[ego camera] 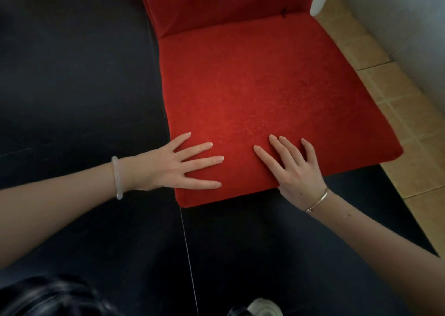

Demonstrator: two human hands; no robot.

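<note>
Red cushion was pressed by the flat, empty left hand and right hand, and could have been pushed askew by uneven pressure.

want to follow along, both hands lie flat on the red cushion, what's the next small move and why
Probably press down and smooth the red cushion flat: left hand and right hand rest open near its front edge, gripping nothing.

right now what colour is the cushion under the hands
Red, plain; the cushion shows best in the head view.
</note>
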